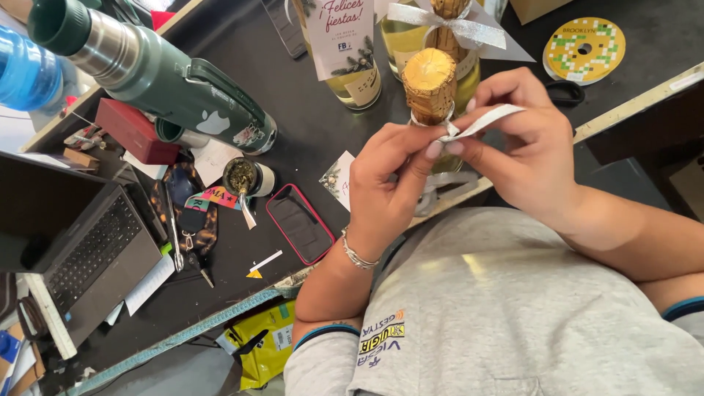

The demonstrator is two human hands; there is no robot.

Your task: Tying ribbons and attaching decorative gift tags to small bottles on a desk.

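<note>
Both hands pinch a white ribbon [484, 121] at the gold-foil bottle [430, 84] neck. Left hand [385, 183] and right hand [524, 147] have fingers closed tight on it.

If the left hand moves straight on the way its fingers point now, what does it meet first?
Probably the gold foil bottle neck: the left hand points up at it, fingertips already pinching the silver ribbon beside it.
</note>
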